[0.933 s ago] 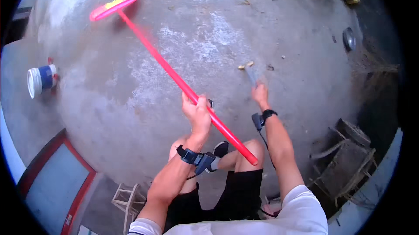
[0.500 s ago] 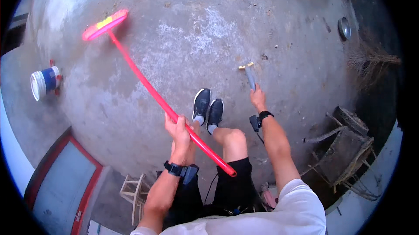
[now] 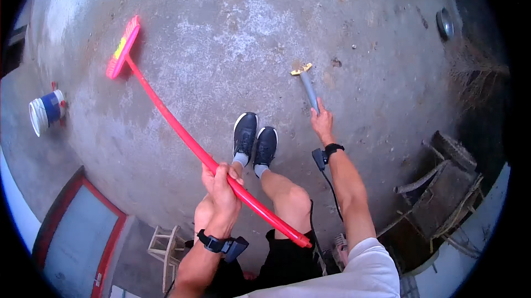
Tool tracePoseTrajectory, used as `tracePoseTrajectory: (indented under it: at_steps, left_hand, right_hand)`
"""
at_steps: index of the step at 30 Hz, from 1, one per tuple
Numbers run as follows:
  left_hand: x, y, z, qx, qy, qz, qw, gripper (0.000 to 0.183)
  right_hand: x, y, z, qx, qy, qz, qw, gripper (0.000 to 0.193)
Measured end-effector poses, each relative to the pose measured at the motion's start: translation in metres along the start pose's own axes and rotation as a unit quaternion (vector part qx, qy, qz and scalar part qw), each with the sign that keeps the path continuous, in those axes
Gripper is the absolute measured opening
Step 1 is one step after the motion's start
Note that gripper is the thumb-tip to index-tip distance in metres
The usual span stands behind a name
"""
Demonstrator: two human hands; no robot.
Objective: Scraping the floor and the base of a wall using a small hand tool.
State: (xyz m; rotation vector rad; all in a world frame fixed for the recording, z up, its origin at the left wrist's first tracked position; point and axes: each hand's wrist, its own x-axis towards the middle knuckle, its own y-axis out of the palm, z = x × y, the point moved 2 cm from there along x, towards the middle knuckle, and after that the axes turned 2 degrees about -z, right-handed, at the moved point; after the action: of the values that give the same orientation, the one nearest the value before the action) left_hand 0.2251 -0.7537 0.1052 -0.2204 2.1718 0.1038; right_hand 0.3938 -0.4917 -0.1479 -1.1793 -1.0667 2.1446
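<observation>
My left hand (image 3: 222,188) is wrapped round the red handle of a broom (image 3: 176,126), close to its upper end. That end passes over my right thigh, and the pink and yellow broom head lies out to the upper left. My right hand (image 3: 322,123) grips a tool with a grey shaft and a yellow crosspiece (image 3: 309,88), pointing away from me. Dirt shows at the crosspiece; the tool's kind is not clear. Both wrists wear black straps with small devices. My dark shoes (image 3: 255,136) stand between the two tools.
Rough, stained concrete floor (image 3: 221,77) spreads ahead. A white and blue bucket (image 3: 47,111) lies at the left, near a red-framed door (image 3: 83,237) and a wooden stool (image 3: 166,248). To the right are a metal bowl (image 3: 444,24), a twig bundle (image 3: 475,71) and an old wooden cart (image 3: 442,193).
The broom head has turned from lying crosswise to steeply slanted and shifted slightly left. The right-hand tool has moved a little up and left. The view has shifted somewhat.
</observation>
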Motion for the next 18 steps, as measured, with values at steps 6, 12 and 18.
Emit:
tracePoseTrajectory:
  at_steps: [6, 12, 18]
  left_hand:
    - [-0.004, 0.012, 0.006, -0.001, 0.001, 0.027, 1.0, 0.044]
    - [0.001, 0.006, 0.013, 0.017, 0.015, 0.013, 1.0, 0.033]
    - [-0.004, 0.021, 0.007, -0.025, -0.047, 0.009, 0.999, 0.023]
  right_hand:
    - [0.043, -0.001, 0.054, 0.044, 0.017, -0.019, 0.999, 0.049]
    - [-0.046, 0.04, 0.01, 0.107, 0.022, -0.055, 0.992, 0.05]
    - [0.032, 0.013, 0.046, 0.07, -0.014, -0.108, 0.992, 0.046]
